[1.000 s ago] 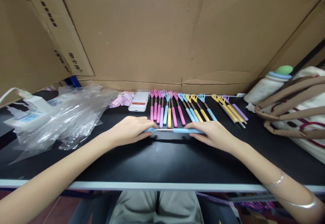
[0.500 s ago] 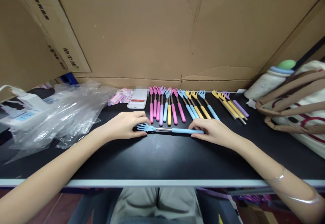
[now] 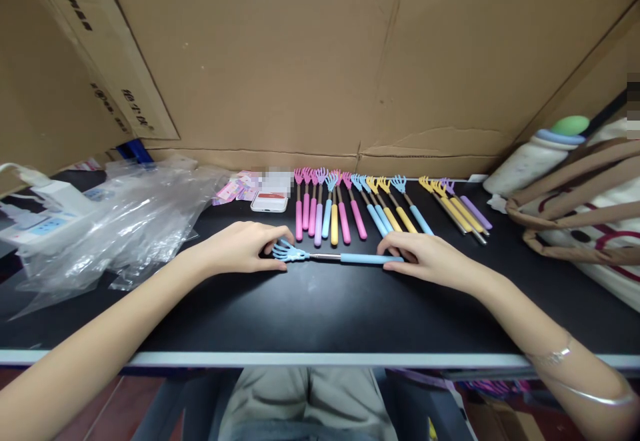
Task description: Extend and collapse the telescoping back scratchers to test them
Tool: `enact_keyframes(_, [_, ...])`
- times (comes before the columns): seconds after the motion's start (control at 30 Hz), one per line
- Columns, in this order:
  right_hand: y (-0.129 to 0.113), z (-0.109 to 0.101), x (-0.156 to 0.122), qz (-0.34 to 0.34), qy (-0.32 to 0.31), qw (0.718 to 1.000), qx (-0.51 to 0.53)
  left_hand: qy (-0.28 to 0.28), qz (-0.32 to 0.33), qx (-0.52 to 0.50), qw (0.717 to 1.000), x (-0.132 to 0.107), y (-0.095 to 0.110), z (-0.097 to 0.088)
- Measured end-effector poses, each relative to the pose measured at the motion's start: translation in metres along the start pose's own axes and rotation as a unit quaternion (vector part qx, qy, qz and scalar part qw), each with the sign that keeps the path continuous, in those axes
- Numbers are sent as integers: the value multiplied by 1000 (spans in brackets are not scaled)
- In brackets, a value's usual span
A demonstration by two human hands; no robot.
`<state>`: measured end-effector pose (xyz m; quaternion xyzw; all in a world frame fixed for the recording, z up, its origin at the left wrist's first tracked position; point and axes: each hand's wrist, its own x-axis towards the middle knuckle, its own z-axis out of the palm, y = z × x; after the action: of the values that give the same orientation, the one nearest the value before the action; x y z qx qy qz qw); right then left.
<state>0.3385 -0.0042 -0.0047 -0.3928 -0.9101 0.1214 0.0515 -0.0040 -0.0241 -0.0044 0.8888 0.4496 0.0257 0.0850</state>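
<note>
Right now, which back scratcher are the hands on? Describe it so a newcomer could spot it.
On the black table, in front of the row of coloured scratchers, lies one blue back scratcher. The left hand touches its claw end, the right hand its foam grip. Unlike the others, it lies crosswise, its metal shaft pulled out.

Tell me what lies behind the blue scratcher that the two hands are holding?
Behind the blue scratcher lies a row of scratchers with pink, purple, blue and yellow handles, then a cardboard wall. The right hand covers some handle ends.
</note>
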Motion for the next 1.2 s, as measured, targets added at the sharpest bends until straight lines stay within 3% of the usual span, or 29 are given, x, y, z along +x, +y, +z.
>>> enact_keyframes(0.5, [2,-4,-5,40,-40,998,10,1,2,1,1000,0,0,3])
enact_keyframes(1.2, [7,-4,-7,39,-64,997,14,-24,0,4,1000,-2,-1,-1])
